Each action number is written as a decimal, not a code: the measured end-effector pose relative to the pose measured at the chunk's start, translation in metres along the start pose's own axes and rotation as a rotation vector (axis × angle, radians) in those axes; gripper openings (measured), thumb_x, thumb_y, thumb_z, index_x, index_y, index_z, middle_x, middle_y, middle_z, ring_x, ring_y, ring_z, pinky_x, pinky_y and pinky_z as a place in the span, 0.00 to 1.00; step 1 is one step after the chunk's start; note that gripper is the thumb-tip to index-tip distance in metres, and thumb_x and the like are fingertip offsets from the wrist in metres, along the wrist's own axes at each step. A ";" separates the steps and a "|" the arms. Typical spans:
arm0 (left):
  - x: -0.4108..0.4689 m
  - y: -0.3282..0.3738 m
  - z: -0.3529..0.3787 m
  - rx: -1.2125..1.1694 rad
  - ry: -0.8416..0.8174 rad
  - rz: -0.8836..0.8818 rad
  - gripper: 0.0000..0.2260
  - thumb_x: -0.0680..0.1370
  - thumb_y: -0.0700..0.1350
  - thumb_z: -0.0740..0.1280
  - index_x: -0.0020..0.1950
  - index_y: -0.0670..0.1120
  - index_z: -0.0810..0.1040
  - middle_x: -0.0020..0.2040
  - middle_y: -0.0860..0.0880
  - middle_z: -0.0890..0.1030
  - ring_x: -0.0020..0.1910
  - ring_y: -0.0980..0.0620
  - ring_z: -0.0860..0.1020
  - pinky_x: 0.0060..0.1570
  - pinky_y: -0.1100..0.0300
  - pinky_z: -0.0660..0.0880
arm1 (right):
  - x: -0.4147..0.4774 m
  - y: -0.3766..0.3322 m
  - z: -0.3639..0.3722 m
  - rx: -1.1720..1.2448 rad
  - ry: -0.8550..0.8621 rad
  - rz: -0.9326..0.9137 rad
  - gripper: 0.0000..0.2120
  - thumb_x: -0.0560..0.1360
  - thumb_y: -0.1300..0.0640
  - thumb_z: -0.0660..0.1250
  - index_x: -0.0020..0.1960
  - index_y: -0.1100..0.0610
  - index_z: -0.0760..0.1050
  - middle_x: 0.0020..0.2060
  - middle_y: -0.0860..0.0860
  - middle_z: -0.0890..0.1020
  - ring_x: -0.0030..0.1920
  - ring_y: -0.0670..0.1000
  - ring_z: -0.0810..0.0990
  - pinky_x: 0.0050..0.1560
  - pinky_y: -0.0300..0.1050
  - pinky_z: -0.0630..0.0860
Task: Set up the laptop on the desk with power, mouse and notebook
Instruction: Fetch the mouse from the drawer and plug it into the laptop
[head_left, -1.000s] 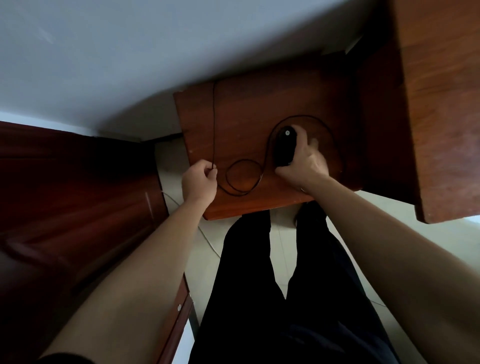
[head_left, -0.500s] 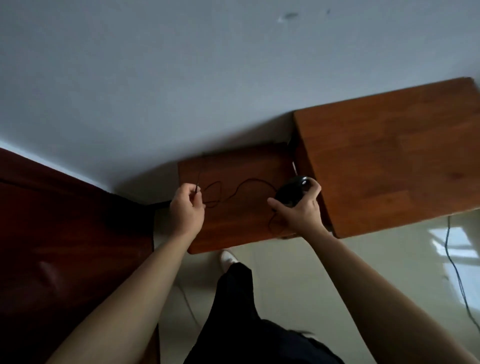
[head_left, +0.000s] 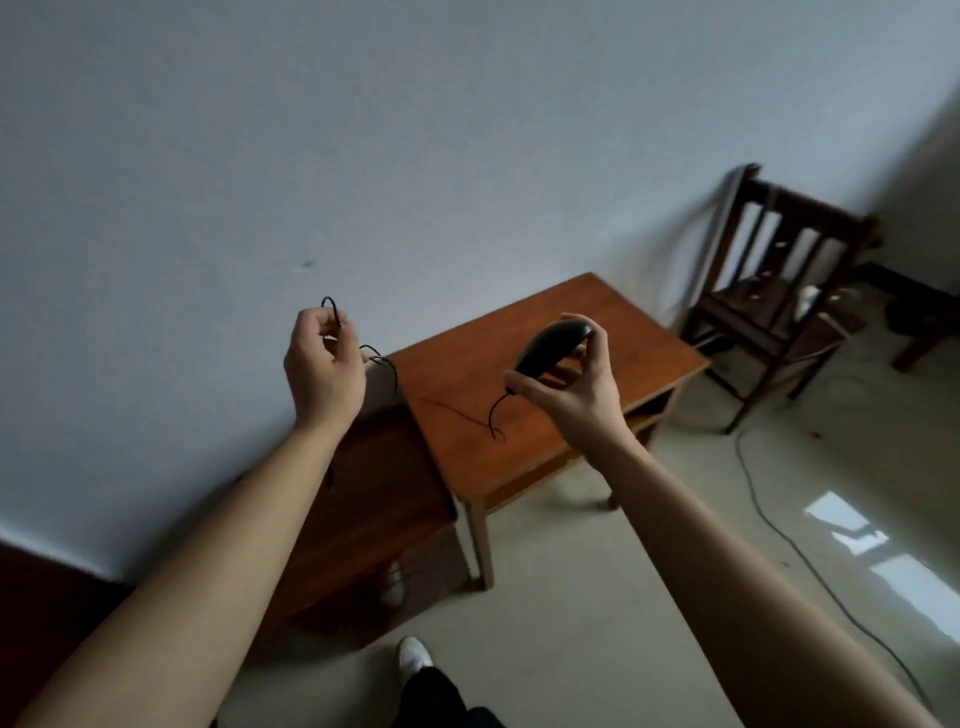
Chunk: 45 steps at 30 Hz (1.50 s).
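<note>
My right hand (head_left: 574, 387) grips a black wired mouse (head_left: 553, 345) in the air above a wooden desk (head_left: 613, 332). Its thin black cable (head_left: 496, 421) hangs from the mouse, touches the desk top and runs left to my left hand (head_left: 322, 364). That hand is raised near the wall and pinches a loop of the cable between curled fingers. No laptop, power lead or notebook shows in this view.
A lower dark wooden cabinet (head_left: 363, 499) stands against the wall left of the desk. A dark wooden chair (head_left: 774, 291) sits in the far right corner. A cable (head_left: 779, 530) trails over the pale floor on the right. My shoe (head_left: 414, 654) is at the bottom.
Both hands have lifted the mouse and its cable off the low cabinet and carried them up and right over the desk. The view has swung up, showing the desk and chair.
</note>
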<state>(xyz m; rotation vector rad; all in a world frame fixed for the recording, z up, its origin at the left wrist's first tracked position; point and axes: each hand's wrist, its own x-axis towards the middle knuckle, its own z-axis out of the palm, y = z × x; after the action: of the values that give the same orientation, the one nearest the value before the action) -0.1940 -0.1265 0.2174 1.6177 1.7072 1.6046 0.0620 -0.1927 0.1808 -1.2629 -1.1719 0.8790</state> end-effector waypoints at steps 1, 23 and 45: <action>-0.003 0.020 0.017 -0.032 -0.027 0.023 0.03 0.81 0.44 0.63 0.51 0.45 0.73 0.41 0.44 0.80 0.31 0.55 0.80 0.38 0.47 0.81 | -0.001 -0.005 -0.023 -0.012 0.047 -0.021 0.40 0.64 0.52 0.85 0.68 0.42 0.65 0.58 0.47 0.80 0.56 0.47 0.84 0.52 0.42 0.83; -0.099 0.219 0.527 -0.388 -0.805 0.223 0.02 0.81 0.43 0.63 0.49 0.49 0.75 0.37 0.50 0.80 0.32 0.60 0.79 0.30 0.68 0.75 | 0.069 0.039 -0.450 -0.478 0.851 0.123 0.44 0.59 0.42 0.85 0.62 0.33 0.59 0.46 0.41 0.80 0.47 0.31 0.80 0.44 0.27 0.74; -0.263 0.480 0.970 -0.449 -1.233 0.375 0.02 0.80 0.40 0.65 0.50 0.45 0.76 0.36 0.46 0.79 0.30 0.51 0.77 0.33 0.53 0.77 | 0.142 0.125 -0.893 -0.316 1.276 0.125 0.42 0.67 0.47 0.82 0.71 0.38 0.59 0.56 0.52 0.79 0.49 0.42 0.84 0.49 0.34 0.81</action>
<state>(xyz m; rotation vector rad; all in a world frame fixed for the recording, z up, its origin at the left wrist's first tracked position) 0.9100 0.0146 0.1698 2.0227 0.4012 0.6389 0.9729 -0.2501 0.1483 -1.7279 -0.1853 -0.1444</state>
